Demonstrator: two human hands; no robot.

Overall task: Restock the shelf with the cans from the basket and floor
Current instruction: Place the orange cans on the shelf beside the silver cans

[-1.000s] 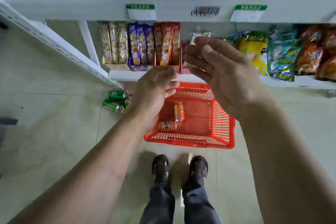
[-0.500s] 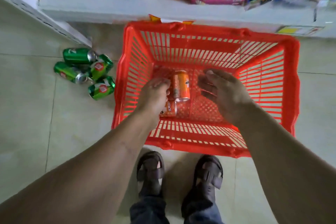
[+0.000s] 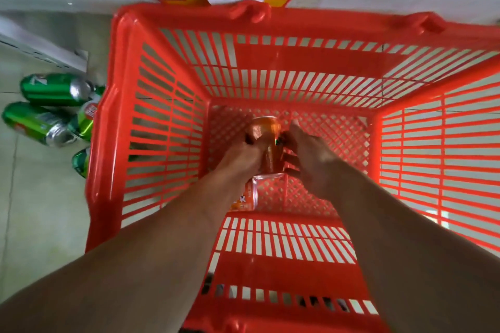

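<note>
While green cans (image 3: pixel 51 108) lie on the floor by the red basket's (image 3: pixel 173 127) left wall, the left hand (image 3: pixel 240 155) grips an orange can (image 3: pixel 266 143); right hand (image 3: pixel 315 154) curled against it, grip unclear; forearms hide a second orange can (image 3: pixel 244 199).

No wording clear enough to read, orange can (image 3: pixel 244 201) lying in the red basket (image 3: pixel 311 58) with blurred white letters on its label, green cans (image 3: pixel 55 89) on the floor with a red-and-white logo, illegible
</note>
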